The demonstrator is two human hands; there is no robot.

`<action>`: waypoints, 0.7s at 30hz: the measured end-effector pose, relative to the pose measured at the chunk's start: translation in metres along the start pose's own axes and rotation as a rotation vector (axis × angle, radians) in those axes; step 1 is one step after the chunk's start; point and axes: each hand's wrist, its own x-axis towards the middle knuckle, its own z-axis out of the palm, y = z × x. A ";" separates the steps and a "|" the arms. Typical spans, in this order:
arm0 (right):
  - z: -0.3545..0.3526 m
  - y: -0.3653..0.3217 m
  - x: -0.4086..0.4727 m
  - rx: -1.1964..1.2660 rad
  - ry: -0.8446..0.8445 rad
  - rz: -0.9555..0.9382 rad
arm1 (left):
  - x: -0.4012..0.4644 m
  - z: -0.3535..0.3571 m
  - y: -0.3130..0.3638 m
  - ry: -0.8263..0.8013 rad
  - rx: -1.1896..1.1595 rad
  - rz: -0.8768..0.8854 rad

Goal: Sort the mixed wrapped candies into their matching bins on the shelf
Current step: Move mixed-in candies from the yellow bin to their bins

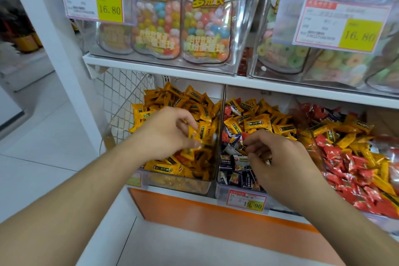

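Three clear bins stand side by side on the lower shelf. The left bin (183, 187) holds yellow wrapped candies. Dark blue, yellow and red candies are mixed together in the middle bin (220, 190). Red and yellow candies fill the right bin (319, 157). My left hand (170, 134) hovers over the left bin, its curled fingers pinching a yellow candy (195, 134). My right hand (274, 155) reaches into the middle bin, and its fingertips pinch a small wrapped candy (243, 147) among the dark blue ones.
A clear divider wall (221, 119) separates the left and middle bins. A price tag (248, 201) hangs on the middle bin's front. The upper shelf (151, 67) carries clear tubs of bagged colourful sweets. An orange panel (194, 216) runs below, and a white post (64, 49) stands at left.
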 end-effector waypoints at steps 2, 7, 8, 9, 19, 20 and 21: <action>0.000 0.001 0.000 -0.002 0.001 -0.002 | 0.006 -0.012 0.000 0.156 -0.164 -0.033; 0.001 0.000 0.001 -0.013 0.001 -0.006 | 0.011 -0.011 -0.010 0.431 0.153 0.005; 0.001 0.000 0.001 -0.016 -0.001 -0.005 | 0.009 -0.006 -0.012 0.422 0.230 0.030; 0.001 0.000 0.001 -0.017 -0.003 -0.005 | 0.007 0.000 -0.012 0.408 0.276 0.050; 0.002 -0.003 -0.001 -0.005 0.003 0.004 | 0.016 0.020 -0.023 0.321 0.240 0.122; 0.002 -0.003 -0.001 -0.003 0.003 0.005 | 0.022 0.018 -0.024 0.350 0.235 0.123; 0.002 -0.003 -0.001 -0.001 0.003 0.007 | 0.028 0.016 -0.023 0.379 0.230 0.125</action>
